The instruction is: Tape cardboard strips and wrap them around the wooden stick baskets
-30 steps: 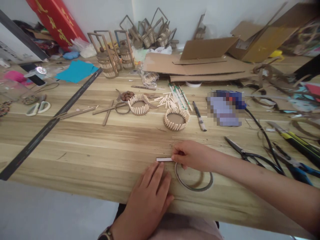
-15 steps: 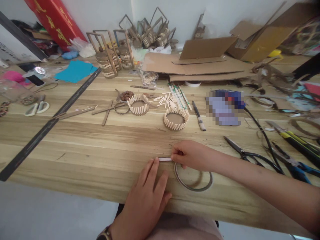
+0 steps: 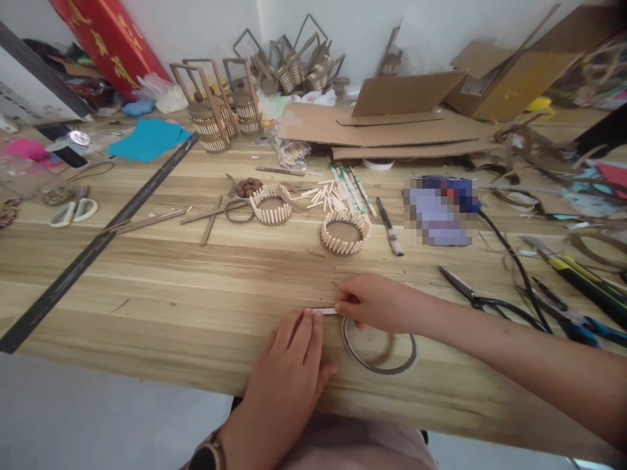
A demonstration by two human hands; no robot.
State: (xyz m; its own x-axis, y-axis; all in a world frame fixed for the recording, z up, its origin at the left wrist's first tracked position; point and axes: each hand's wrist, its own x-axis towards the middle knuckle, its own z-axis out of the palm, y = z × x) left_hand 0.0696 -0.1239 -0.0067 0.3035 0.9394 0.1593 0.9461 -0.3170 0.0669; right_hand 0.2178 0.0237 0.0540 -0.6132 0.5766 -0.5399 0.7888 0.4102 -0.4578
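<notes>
A narrow strip (image 3: 324, 311) with a pale upper face lies on the wooden tabletop between my hands. My left hand (image 3: 290, 365) rests flat, its fingertips pressing down on the strip's left end. With fingers pinched, my right hand (image 3: 365, 300) grips the strip a short way to the right. A thin coiled band (image 3: 386, 371) loops out from below my right hand and lies on the table; whether it joins the strip is hidden. Ahead of my hands stands a small round frame (image 3: 345, 247) ringed with upright wooden sticks.
A second stick-ringed frame (image 3: 272, 215) and a pen (image 3: 390, 227) lie beyond my hands. Black scissors (image 3: 482, 301) and pliers (image 3: 571, 316) lie to the right, near a cable. A long black strip (image 3: 100, 241) crosses the left side. Flattened cardboard (image 3: 386, 134) and small lidded baskets (image 3: 210, 127) stand at the back.
My left hand's fingers have drawn closer together, and its fingertips have shifted slightly right along the strip. My right hand keeps almost the same place.
</notes>
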